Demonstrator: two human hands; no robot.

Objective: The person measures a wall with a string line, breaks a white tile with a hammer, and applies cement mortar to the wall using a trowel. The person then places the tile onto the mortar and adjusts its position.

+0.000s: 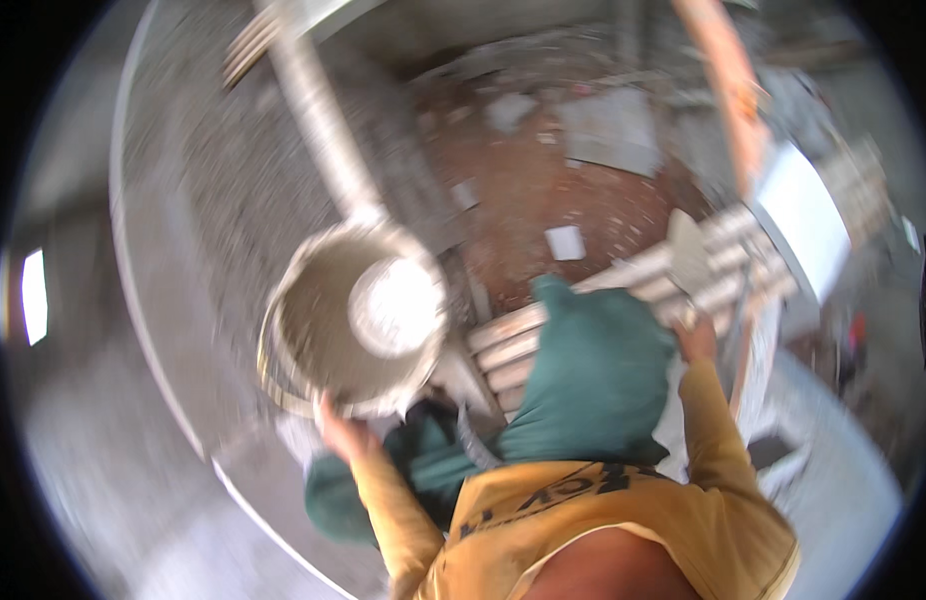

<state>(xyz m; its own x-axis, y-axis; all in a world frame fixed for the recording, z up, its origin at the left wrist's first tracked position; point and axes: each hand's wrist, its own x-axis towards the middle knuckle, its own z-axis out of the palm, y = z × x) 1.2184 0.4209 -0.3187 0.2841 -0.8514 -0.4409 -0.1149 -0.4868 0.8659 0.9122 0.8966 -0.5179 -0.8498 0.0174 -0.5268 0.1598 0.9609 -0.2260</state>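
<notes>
My left hand (345, 432) grips the near rim of a round, mortar-smeared bucket (318, 310). The bucket's mouth faces up toward me; inside are grey, coated walls and a bright pale patch. On the other side, my right hand (695, 337) is closed round the handle of a trowel (689, 250). Its pointed, pale blade extends away from my fist, over wooden slats. Motion blur softens the fingers of both hands. Between my arms are my green-trousered legs.
Wooden slats (513, 345) run beneath me toward the right, where a white panel (803, 220) stands. A pale pole (318, 115) rises beyond the bucket, an orange-brown pole (728, 90) at far right. Scraps and a white piece (565, 242) litter the reddish floor below. A grey wall (213, 200) is left.
</notes>
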